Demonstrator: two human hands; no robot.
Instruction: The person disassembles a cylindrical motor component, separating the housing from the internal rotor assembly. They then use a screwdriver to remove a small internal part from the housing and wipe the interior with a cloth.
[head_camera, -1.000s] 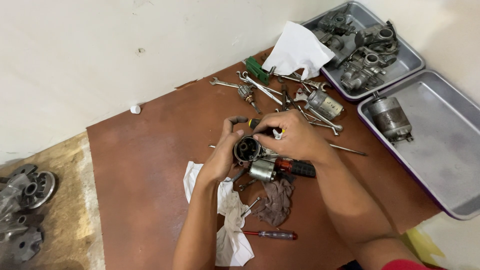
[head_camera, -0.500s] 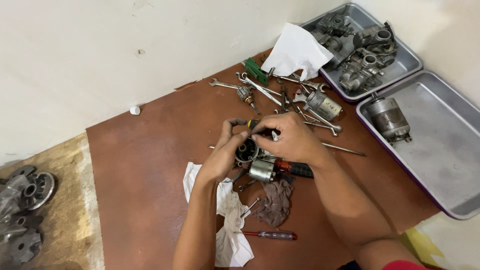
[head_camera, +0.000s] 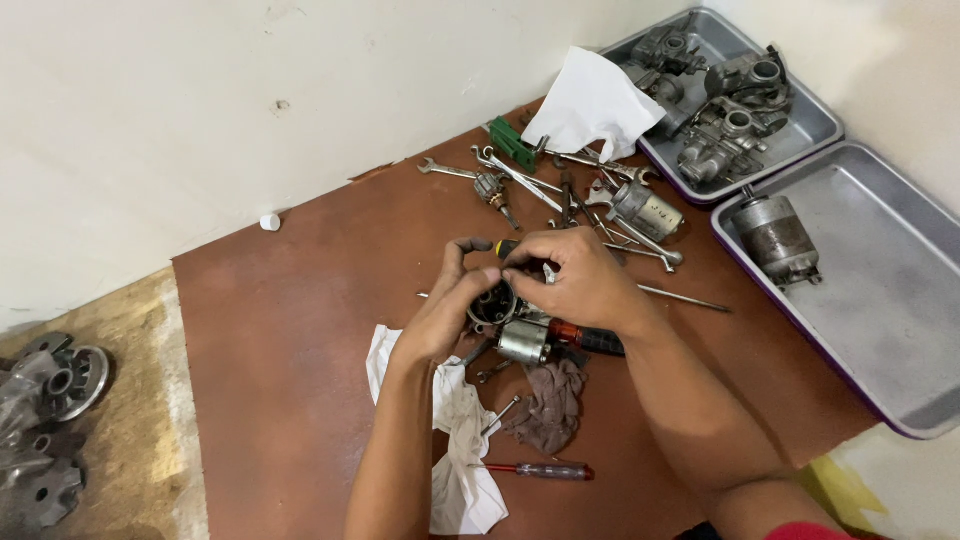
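Observation:
My left hand (head_camera: 447, 312) grips a round dark metal housing (head_camera: 492, 303) just above the brown board (head_camera: 300, 330). My right hand (head_camera: 570, 280) is closed over the top of the same housing, fingertips pinched on a small part at its rim; what the fingers pinch is too small to tell. Under the hands lie a short silver cylinder (head_camera: 524, 341) and a red-and-black tool handle (head_camera: 590, 339). A white rag (head_camera: 455, 455) and a brown rag (head_camera: 548, 405) sit near my forearms, with a red-handled screwdriver (head_camera: 540, 470) beside them.
Wrenches and small motor parts (head_camera: 560, 190) are scattered at the board's far edge beside a white cloth (head_camera: 592, 105). Two grey metal trays stand at right: the far one (head_camera: 815, 125) holds carburettor-like castings, the near one (head_camera: 880, 300) a cylindrical motor (head_camera: 775, 237). Metal castings (head_camera: 45, 420) lie at left.
Both hands stay on the housing. The right fingers have shifted slightly over its top; the housing has tilted a little.

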